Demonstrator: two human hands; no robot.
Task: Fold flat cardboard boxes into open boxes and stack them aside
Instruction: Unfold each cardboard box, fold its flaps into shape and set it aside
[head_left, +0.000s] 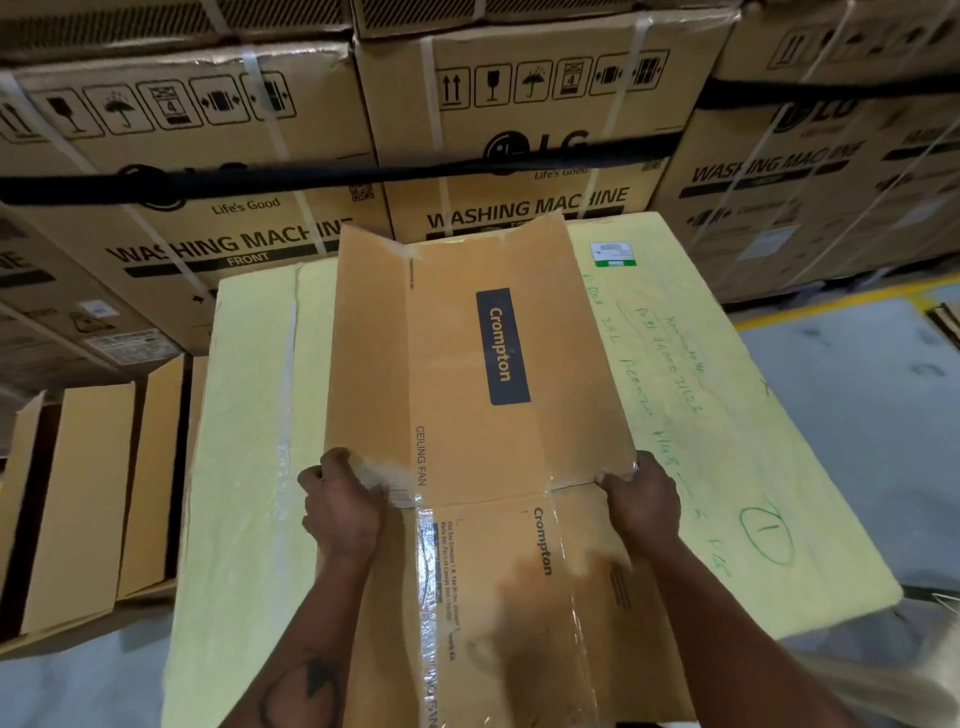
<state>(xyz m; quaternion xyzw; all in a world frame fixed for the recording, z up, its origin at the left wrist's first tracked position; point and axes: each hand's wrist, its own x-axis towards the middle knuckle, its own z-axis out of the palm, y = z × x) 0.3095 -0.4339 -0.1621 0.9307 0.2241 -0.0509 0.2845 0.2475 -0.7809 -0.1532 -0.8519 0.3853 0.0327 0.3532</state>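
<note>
A brown Crompton ceiling-fan cardboard box (467, 374) lies lengthwise on a large pale yellow wrapped package (244, 467), its far flaps raised and its near flaps toward me. My left hand (340, 506) grips the box's left edge near the taped flap crease. My right hand (641, 499) grips the right edge at the same crease. Clear tape runs down the near flap.
Several folded open brown boxes (88, 499) stand on the floor at the left. Strapped washing-machine cartons (519, 130) form a wall behind the package. Grey floor with a yellow line (831, 306) lies to the right.
</note>
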